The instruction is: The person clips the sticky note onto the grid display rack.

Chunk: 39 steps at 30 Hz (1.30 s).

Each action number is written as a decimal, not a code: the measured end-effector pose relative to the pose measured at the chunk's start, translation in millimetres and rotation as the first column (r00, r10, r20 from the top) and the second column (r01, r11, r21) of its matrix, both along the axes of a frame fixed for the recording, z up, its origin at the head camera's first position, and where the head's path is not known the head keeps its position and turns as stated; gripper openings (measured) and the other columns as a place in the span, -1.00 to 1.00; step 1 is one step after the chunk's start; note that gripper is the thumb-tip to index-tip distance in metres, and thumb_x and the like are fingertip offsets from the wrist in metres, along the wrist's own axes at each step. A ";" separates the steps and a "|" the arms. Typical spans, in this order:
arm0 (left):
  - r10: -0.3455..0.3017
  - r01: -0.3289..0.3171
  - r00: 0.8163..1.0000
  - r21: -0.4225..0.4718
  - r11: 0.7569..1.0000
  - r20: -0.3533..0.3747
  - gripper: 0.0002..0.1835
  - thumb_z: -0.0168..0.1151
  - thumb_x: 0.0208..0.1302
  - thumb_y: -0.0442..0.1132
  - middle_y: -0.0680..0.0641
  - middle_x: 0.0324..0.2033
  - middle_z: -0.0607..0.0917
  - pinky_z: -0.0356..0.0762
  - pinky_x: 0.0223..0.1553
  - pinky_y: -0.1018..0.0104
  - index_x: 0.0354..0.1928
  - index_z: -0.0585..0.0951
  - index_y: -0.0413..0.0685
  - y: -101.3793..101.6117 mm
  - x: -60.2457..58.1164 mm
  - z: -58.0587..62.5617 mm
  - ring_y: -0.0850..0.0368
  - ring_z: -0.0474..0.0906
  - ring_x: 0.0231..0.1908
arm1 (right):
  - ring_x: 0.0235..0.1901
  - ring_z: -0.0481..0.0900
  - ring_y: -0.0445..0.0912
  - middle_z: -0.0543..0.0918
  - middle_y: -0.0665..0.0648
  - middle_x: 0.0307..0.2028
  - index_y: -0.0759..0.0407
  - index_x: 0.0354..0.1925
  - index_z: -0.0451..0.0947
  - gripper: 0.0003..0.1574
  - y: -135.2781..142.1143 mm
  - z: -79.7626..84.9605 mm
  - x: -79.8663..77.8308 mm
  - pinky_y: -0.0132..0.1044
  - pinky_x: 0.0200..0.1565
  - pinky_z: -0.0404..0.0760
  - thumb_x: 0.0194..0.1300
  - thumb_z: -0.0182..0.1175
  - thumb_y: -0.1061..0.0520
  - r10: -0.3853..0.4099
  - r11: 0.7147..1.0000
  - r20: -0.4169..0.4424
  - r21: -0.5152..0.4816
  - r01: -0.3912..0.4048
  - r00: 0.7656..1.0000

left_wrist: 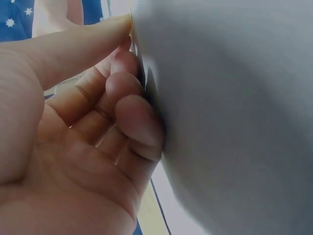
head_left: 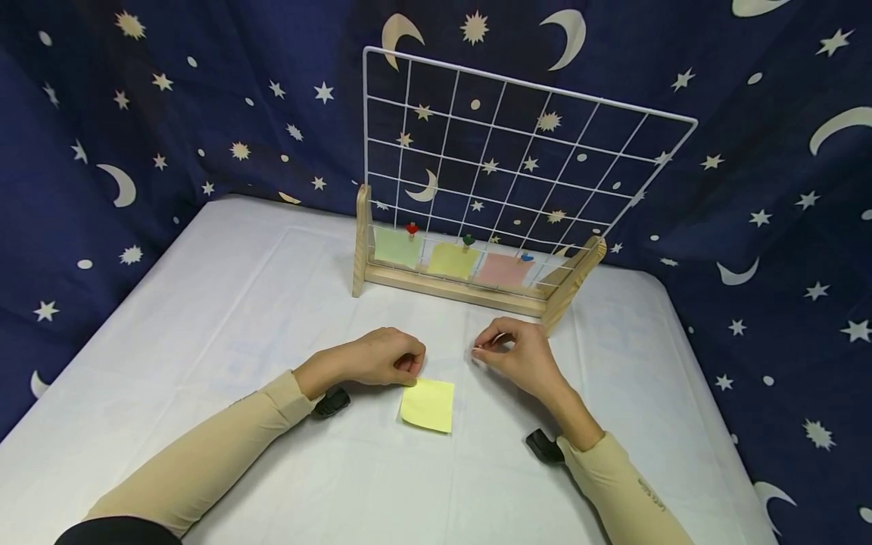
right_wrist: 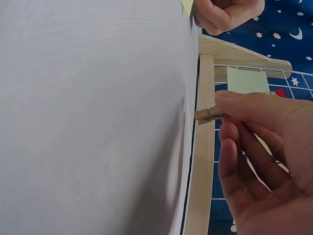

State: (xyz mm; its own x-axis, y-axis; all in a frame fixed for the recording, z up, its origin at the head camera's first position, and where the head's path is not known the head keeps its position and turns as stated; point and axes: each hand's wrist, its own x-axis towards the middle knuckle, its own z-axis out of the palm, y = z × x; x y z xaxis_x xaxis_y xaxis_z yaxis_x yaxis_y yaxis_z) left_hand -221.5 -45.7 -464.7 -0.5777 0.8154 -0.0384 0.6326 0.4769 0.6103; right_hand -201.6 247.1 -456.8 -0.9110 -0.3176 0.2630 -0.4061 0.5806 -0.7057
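Note:
My left hand [head_left: 381,357] pinches the upper left corner of a yellow sticky note [head_left: 429,406] between thumb and fingers, low over the white table. In the left wrist view its other fingertips [left_wrist: 139,120] curl against the tabletop. A lower corner of the note curls up. My right hand [head_left: 524,354] holds a small wooden clothespin [right_wrist: 209,115] between thumb and index finger, just above the table and in front of the grid stand. One end of the clothespin juts out from the fingertips; the rest is hidden by them.
A white wire grid [head_left: 518,144] stands in a wooden base [head_left: 456,294] at the back. Clipped low on it are a green note [head_left: 397,248], a yellow note [head_left: 453,261] and a pink note [head_left: 502,271]. A star-and-moon curtain [head_left: 225,91] hangs behind.

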 end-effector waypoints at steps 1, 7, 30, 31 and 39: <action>-0.004 0.004 1.000 0.004 1.000 0.002 -0.75 0.49 0.31 -0.23 0.19 -0.56 0.48 0.34 -0.31 0.39 -0.42 0.57 0.15 -0.6 -0.4 -0.1 0.34 0.36 -0.50 | -0.38 0.74 -0.12 0.81 -0.06 -0.37 0.00 -0.36 0.78 -0.79 -0.2 0.1 0.0 -0.20 -0.25 0.73 0.11 0.62 0.25 -0.002 1.000 -0.008 -0.009 0.002 1.000; -0.015 0.015 1.000 0.033 0.999 0.019 -0.78 0.47 0.34 -0.21 0.20 -0.54 0.50 0.36 -0.32 0.41 -0.39 0.59 0.12 -1.4 -2.7 0.1 0.35 0.38 -0.49 | -0.42 0.71 -0.06 0.81 0.01 -0.39 0.04 -0.38 0.80 -0.80 -1.7 -0.1 -0.2 -0.21 -0.26 0.72 0.08 0.63 0.27 -0.042 0.998 -0.062 -0.055 0.038 0.997; 0.040 -0.041 0.999 0.119 0.992 0.011 -0.79 0.48 0.32 -0.28 0.16 -0.51 0.58 0.45 -0.33 0.39 -0.37 0.59 0.07 -4.7 -12.5 8.3 0.30 0.47 -0.46 | -0.33 0.74 -0.12 0.84 0.06 -0.34 0.09 -0.32 0.81 -0.83 -4.9 54.5 -15.1 -0.38 -0.21 0.67 0.11 0.62 0.24 -0.132 0.979 -0.164 -0.173 0.104 0.978; 0.047 -0.048 0.999 0.122 0.991 0.010 -0.79 0.47 0.32 -0.28 0.16 -0.50 0.58 0.46 -0.32 0.39 -0.36 0.59 0.08 -4.9 -13.4 9.0 0.30 0.48 -0.45 | -0.33 0.73 -0.13 0.83 0.07 -0.35 0.10 -0.33 0.81 -0.83 -5.5 56.2 -15.6 -0.39 -0.21 0.66 0.11 0.62 0.25 -0.135 0.979 -0.166 -0.177 0.105 0.977; 0.087 -0.080 0.996 0.200 0.977 -0.027 -0.78 0.47 0.30 -0.34 0.15 -0.48 0.64 0.52 -0.39 0.38 -0.33 0.59 0.10 -7.0 -20.2 17.5 0.28 0.55 -0.45 | -0.35 0.71 -0.18 0.82 0.13 -0.38 0.15 -0.34 0.81 -0.85 -13.5 74.0 -21.9 -0.38 -0.24 0.65 0.11 0.62 0.24 -0.160 0.967 -0.203 -0.230 0.111 0.966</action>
